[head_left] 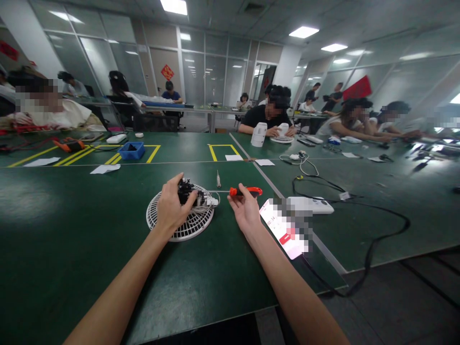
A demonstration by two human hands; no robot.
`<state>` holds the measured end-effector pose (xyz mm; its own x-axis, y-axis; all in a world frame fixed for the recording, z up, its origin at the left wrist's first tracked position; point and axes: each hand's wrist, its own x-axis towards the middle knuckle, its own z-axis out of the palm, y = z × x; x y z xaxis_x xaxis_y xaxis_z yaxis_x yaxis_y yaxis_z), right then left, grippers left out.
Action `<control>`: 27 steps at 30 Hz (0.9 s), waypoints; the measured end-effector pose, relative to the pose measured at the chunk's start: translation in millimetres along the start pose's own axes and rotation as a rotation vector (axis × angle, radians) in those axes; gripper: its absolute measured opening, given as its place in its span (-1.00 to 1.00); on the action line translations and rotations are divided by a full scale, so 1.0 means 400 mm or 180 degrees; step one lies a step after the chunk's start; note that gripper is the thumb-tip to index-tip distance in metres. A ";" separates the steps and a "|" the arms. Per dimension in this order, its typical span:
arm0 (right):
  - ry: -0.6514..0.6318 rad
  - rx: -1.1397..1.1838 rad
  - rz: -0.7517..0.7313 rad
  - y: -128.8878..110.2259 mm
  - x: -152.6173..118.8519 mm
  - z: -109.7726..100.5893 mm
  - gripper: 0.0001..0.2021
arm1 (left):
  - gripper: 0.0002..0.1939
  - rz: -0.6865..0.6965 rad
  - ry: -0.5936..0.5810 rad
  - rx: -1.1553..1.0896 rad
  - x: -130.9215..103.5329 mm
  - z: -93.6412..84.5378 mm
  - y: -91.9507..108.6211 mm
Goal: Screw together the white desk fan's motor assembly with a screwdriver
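In the head view a round white fan grille (187, 232) lies on the green table, with a black motor assembly (184, 191) and loose wires on top. My left hand (172, 203) is closed around the motor assembly from the left, thumb toward the right side. Between the fingers and thumb of my right hand (247, 206) is a screwdriver (235, 191) with a red and black handle. Its thin shaft points left and its tip is at the assembly's right side; whether it sits in a screw I cannot tell. A small screwdriver (218, 179) lies beyond the grille.
Right of my right forearm lie a lit phone (283, 232) and a white power strip (312, 205), with black cables (388, 235) running across the table. Farther off stand a blue bin (131, 151) and a white housing (258, 134). A co-worker (268, 115) sits opposite.
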<state>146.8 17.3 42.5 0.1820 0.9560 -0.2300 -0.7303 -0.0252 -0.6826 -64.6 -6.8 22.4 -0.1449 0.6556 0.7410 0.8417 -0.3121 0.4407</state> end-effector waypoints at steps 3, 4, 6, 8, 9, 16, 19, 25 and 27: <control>-0.0041 -0.0186 -0.0033 -0.001 0.002 -0.002 -0.59 | -0.34 -0.0009 0.0007 0.0010 -0.001 0.000 -0.001; -0.0061 -0.0185 -0.0058 -0.001 0.003 -0.003 -0.58 | -0.34 -0.0017 0.0007 0.0016 -0.002 0.000 -0.001; -0.0076 -0.0109 -0.0131 -0.001 0.004 -0.003 -0.60 | -0.34 -0.0023 0.0008 0.0025 -0.002 0.000 0.000; -0.0065 -0.0024 -0.0158 -0.001 0.005 -0.002 -0.66 | -0.33 -0.0024 0.0019 0.0023 -0.003 0.000 0.001; -0.0054 0.0012 -0.0146 -0.001 0.005 -0.002 -0.69 | -0.33 -0.0021 0.0022 0.0020 -0.004 0.000 0.001; 0.0045 0.0110 0.0000 -0.007 0.003 0.005 -0.76 | -0.27 0.0052 -0.0004 0.0012 -0.003 -0.003 0.000; 0.0006 0.0117 -0.0027 -0.010 0.002 0.005 -0.71 | -0.26 0.0046 -0.0022 0.0021 -0.003 -0.004 0.000; -0.0081 0.0124 -0.0029 -0.011 0.001 0.004 -0.63 | -0.26 0.0060 -0.0010 0.0017 -0.003 -0.002 0.001; -0.0069 0.0158 -0.0008 -0.010 0.000 0.004 -0.63 | -0.26 0.0063 -0.0018 0.0021 -0.002 -0.002 0.001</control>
<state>148.5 17.8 46.3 0.1698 0.9622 -0.2128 -0.7619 -0.0088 -0.6477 -64.4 -8.2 22.4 -0.1253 0.6532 0.7468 0.8477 -0.3206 0.4227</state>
